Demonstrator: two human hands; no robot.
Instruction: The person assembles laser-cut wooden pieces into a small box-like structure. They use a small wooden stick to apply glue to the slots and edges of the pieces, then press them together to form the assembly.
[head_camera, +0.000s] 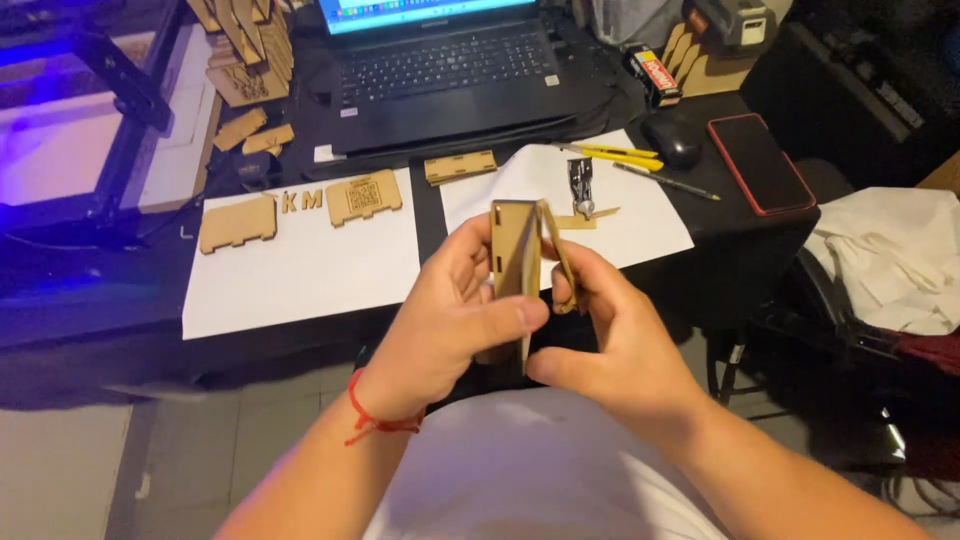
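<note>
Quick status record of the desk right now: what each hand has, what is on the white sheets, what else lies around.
left hand: grips thin wooden panels, thumb across the front
right hand: holds the same panels from the other side
panels: upright, edge toward the camera, held above the lap
left paper sheet: notched wooden plate, two cut letters, engraved plate
right paper sheet: small glue tube, yellow knife
also on desk: laptop, mouse, red phone

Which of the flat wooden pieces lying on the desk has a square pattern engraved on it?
The wooden piece on the left paper sheet, right of the two cut-out letters; the others look plain.
</note>
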